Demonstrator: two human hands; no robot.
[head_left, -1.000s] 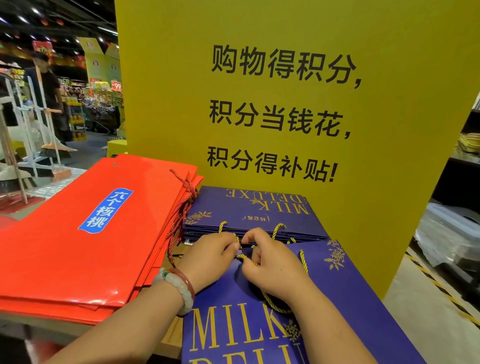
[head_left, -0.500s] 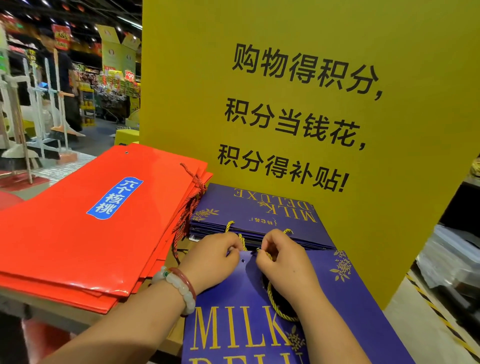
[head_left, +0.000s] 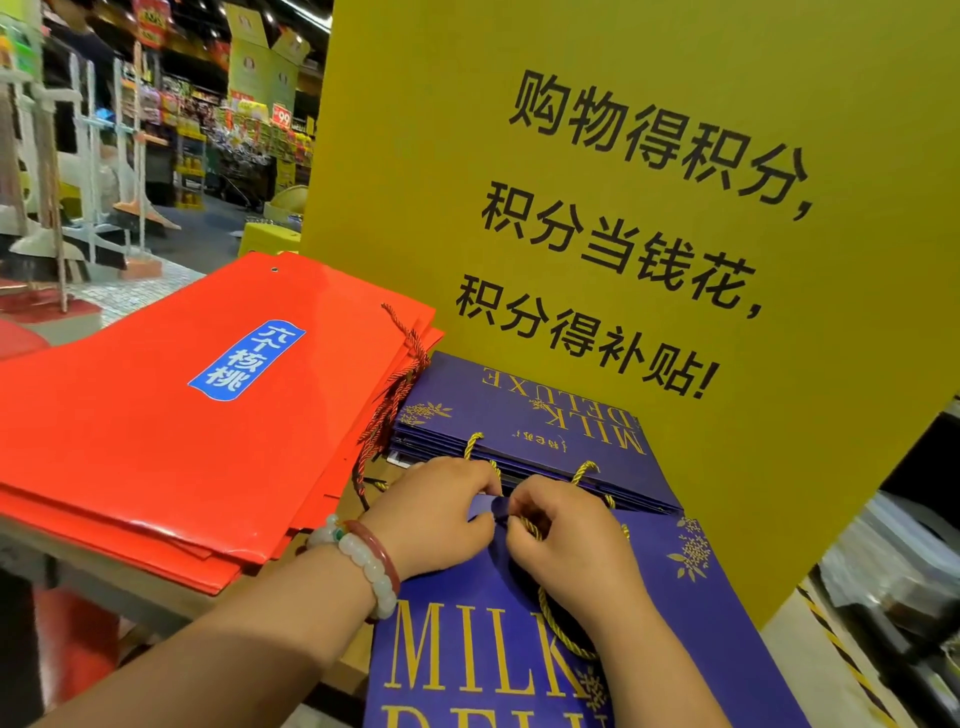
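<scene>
Left hand: your left hand is curled at the top edge of the bag, and thumb and fingertips pinch the purple rim there.
Right hand: your right hand sits just beside the left, nearly touching it. Its fingers are curled and pinch the cord right at the rim.
Bag: it lies flat and closest to you, with its top edge away from you under both hands. The gold "MILK" reads upright to you, and your right forearm crosses its face.
Cord: gold and twisted, it comes out from under your right hand and loops down over the bag below your wrist.
Purple stack: the purple stack lies flat just beyond your hands, lettering upside down to you, with gold loops poking from its near edge.
Red stack: the red stack lies to the left with a blue label on top. Red cords hang off its right edge.
Sign: the yellow sign stands upright behind the purple stack.
Bracelets: the bracelets, pale beads and a red band, are on your left wrist.
</scene>
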